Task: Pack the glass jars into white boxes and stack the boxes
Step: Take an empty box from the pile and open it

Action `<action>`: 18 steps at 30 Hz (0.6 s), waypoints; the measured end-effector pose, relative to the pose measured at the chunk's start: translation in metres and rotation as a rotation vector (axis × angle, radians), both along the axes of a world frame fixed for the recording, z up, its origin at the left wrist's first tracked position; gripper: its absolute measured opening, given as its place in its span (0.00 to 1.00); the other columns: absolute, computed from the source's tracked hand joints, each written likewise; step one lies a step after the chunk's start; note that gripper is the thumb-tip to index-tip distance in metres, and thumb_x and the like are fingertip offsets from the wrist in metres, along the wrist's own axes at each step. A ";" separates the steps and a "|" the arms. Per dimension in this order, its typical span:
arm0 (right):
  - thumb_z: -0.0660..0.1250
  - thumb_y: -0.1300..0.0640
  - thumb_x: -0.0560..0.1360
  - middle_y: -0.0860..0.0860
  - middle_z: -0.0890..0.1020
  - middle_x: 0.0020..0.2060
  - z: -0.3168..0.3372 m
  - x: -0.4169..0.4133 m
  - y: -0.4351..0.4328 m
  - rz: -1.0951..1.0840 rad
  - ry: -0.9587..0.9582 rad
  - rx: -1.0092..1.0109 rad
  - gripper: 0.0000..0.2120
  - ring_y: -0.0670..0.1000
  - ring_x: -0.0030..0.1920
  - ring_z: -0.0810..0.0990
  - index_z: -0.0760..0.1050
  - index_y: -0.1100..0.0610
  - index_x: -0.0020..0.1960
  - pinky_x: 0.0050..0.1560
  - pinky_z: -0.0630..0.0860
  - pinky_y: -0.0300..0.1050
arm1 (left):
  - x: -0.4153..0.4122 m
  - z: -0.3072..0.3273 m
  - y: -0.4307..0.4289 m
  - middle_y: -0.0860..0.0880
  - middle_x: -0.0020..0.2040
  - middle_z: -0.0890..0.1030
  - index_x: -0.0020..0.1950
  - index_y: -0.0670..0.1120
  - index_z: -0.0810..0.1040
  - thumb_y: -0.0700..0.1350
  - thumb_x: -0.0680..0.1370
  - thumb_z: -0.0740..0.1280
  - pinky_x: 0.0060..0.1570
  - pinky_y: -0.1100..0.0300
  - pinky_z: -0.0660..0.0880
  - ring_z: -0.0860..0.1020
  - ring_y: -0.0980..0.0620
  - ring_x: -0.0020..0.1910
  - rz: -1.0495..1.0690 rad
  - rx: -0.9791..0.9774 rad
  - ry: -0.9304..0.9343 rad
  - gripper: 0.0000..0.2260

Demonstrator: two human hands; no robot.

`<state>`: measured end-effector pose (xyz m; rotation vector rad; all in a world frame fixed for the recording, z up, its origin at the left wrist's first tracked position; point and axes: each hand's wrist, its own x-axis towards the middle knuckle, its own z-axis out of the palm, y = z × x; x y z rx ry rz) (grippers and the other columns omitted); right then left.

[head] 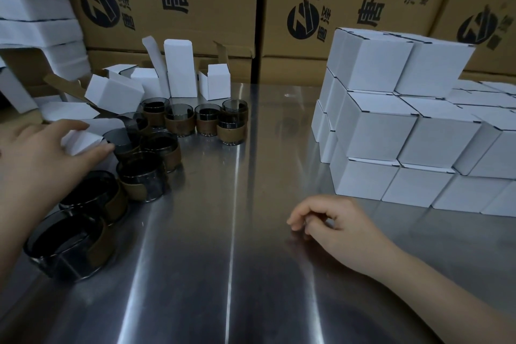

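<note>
Several dark glass jars (145,176) with brown bands stand on the left of the steel table (237,232), some stacked two high (234,123). My left hand (42,153) grips a small white box (81,139) at the left, thumb and fingers round it, right beside a jar. My right hand (332,223) rests on the table near the middle, fingers loosely curled, holding nothing. A stack of closed white boxes (405,134) stands three layers high at the right.
Open and folded white boxes (178,72) lie at the back left, with more piled at the far left (33,8). Large printed cardboard cartons (173,3) form a wall behind the table. Bare steel lies between the jars and the stack.
</note>
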<state>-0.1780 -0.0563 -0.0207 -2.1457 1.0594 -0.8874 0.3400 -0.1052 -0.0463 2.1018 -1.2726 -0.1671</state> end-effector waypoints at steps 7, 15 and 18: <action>0.58 0.62 0.69 0.42 0.82 0.35 0.001 0.002 0.000 -0.004 0.006 0.015 0.18 0.47 0.37 0.79 0.78 0.41 0.38 0.43 0.76 0.51 | -0.083 0.018 0.009 0.44 0.64 0.76 0.70 0.57 0.63 0.82 0.61 0.61 0.65 0.36 0.68 0.72 0.39 0.65 0.021 -0.176 -0.072 0.45; 0.59 0.64 0.70 0.42 0.82 0.35 -0.001 0.001 -0.002 0.005 0.010 -0.010 0.19 0.46 0.38 0.80 0.77 0.40 0.38 0.43 0.77 0.52 | -0.166 0.052 0.019 0.34 0.55 0.80 0.60 0.43 0.80 0.64 0.70 0.66 0.62 0.41 0.66 0.72 0.33 0.61 0.004 -0.327 -0.274 0.30; 0.59 0.64 0.70 0.42 0.82 0.35 -0.001 0.000 -0.002 0.004 0.009 -0.002 0.19 0.46 0.38 0.80 0.78 0.39 0.38 0.42 0.77 0.50 | -0.179 0.054 0.015 0.33 0.56 0.80 0.63 0.42 0.78 0.61 0.73 0.70 0.63 0.41 0.65 0.72 0.32 0.61 -0.020 -0.340 -0.271 0.27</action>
